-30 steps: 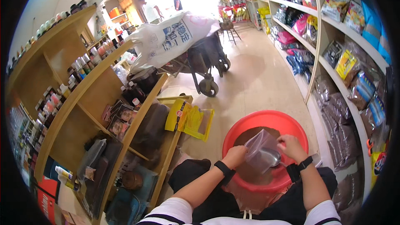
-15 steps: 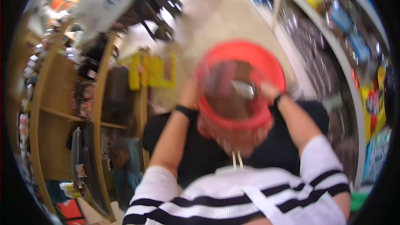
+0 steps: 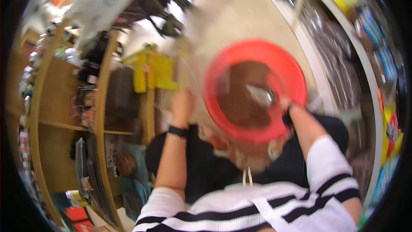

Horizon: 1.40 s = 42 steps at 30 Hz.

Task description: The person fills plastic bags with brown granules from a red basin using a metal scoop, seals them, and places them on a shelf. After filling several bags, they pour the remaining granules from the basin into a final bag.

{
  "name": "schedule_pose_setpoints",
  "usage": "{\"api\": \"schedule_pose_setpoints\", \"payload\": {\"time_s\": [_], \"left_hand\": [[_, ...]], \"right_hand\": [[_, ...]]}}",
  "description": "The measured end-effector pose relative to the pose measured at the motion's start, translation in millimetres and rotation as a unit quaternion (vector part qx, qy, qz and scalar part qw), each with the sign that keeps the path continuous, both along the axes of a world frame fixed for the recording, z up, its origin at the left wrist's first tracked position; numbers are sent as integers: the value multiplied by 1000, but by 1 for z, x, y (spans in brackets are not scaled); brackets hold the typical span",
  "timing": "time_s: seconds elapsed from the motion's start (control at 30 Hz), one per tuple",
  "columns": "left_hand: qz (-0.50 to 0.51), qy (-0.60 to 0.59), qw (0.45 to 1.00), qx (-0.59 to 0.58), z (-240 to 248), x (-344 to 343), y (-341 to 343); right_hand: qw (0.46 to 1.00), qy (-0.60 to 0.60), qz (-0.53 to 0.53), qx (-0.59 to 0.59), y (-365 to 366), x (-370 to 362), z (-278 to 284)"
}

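One round red basin (image 3: pixel 274 51) sits just beyond the person's knees on my head feed, so I place everything by it. Inside it I see a broad bed of brown, fine-looking material (image 3: pixel 238 86), a little left of the basin's middle. The metal scoop (image 3: pixel 261 96) rests over that bed, toward the basin's right side, its shiny bowl pointing left. I have the right hand (image 3: pixel 284 103) at the basin's right inner wall, fingers curled in around the handle end of the scoop; blur keeps me from making out each finger. The left hand (image 3: pixel 183 103) is outside the basin, just beside its left rim. Its fingers smear together, so I cannot tell how far closed they are or what they hold; a faint see-through streak rises above them. A dark wristband (image 3: pixel 178 132) circles that wrist. Yellow packages (image 3: pixel 161 71) are up and left of the basin, by a wooden shelf unit (image 3: pixel 101 116). Farther beyond the basin, toward the left, stands a dark wheeled frame (image 3: pixel 169 28) with a large white sack (image 3: pixel 101 4). Brownish bagged goods (image 3: pixel 334 60) fill shelves to the basin's right.
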<state>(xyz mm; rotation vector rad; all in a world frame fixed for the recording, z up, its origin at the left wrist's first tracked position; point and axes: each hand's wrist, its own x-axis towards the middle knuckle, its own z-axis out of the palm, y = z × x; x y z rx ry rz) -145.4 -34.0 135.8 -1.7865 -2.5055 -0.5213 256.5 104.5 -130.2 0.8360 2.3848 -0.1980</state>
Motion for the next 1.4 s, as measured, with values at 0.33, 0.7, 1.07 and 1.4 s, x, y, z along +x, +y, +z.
{"api": "schedule_pose_setpoints", "payload": {"time_s": [0.33, 0.7, 1.07, 1.4], "left_hand": [[34, -74, 988, -134, 5, -10, -3], [-34, -157, 987, 26, 11, 14, 19], [-141, -192, 957, 166, 30, 70, 27], [-133, -161, 970, 124, 18, 66, 17]], "right_hand": [[876, 93, -463, -100, -12, -27, -26], [934, 186, -301, -53, -7, -47, 56], [932, 65, -316, -165, -35, -17, 134], [639, 248, -591, -425, -151, -27, 53]]}}
